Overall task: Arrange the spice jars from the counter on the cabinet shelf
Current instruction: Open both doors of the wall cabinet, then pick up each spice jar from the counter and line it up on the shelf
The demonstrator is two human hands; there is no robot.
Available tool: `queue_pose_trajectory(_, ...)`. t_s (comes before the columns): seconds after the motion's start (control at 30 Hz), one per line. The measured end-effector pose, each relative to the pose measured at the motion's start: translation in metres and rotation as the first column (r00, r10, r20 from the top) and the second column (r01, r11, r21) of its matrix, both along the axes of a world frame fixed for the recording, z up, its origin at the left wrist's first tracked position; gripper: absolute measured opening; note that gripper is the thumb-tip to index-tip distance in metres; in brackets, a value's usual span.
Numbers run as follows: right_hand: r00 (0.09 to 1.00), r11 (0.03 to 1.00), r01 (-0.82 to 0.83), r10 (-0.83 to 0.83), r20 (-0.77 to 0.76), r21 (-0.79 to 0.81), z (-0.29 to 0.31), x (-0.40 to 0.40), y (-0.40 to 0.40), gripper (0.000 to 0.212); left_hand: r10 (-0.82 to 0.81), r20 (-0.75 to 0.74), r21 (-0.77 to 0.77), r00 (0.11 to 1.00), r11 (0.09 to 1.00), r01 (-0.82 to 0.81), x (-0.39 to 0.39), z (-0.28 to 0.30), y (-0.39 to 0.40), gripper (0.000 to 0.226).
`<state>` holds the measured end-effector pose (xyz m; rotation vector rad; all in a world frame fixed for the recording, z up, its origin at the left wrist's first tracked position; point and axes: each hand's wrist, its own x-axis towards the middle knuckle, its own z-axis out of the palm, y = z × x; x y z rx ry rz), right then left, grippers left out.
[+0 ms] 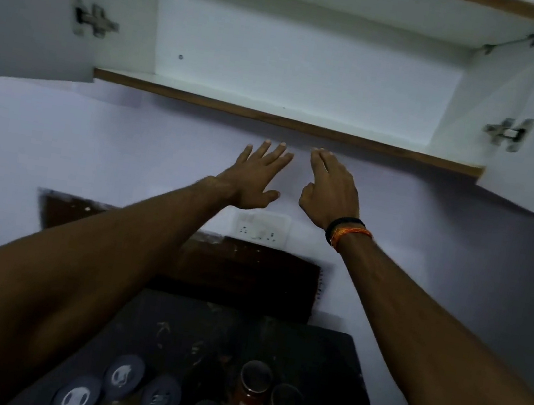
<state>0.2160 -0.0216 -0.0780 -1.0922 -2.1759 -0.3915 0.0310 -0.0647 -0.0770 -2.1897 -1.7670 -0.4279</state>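
shelf front edge above | hands: left, right flat-fingered, apart; jars on counter

A white wall socket, perhaps switched, above dark backsplash.

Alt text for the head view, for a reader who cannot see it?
Both bare hands, left and right, reach up open and hold nothing, just below an open cabinet's shelf, which has no jars on it. The spice jars stand on the dark counter below.

home kitchen: wall cabinet, counter, spice jars.
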Motion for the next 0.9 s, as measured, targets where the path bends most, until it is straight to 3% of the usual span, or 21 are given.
queue_pose_trajectory(0.37,0.979,0.943,-0.140,0.178,0.101,-0.303,-0.093,-0.083,-0.017,0.071,0.239,0.050,-0.179,0.970,0.957,-0.227,-0.073,-0.083,-0.046,0.084)
queue_pose_trajectory(0.67,0.950,0.873,-0.183,0.276,0.147,-0.452,-0.168,-0.117,-0.046,0.065,0.348,0.103,-0.386,0.932,0.877,-0.285,-0.104,-0.166,-0.083,0.088)
queue_pose_trajectory(0.9,0.904,0.748,-0.135,0.361,0.228,-0.649,-0.247,-0.133,-0.087,0.052,0.404,0.137,-0.562,0.904,0.784,-0.265,-0.116,-0.243,-0.120,0.093)
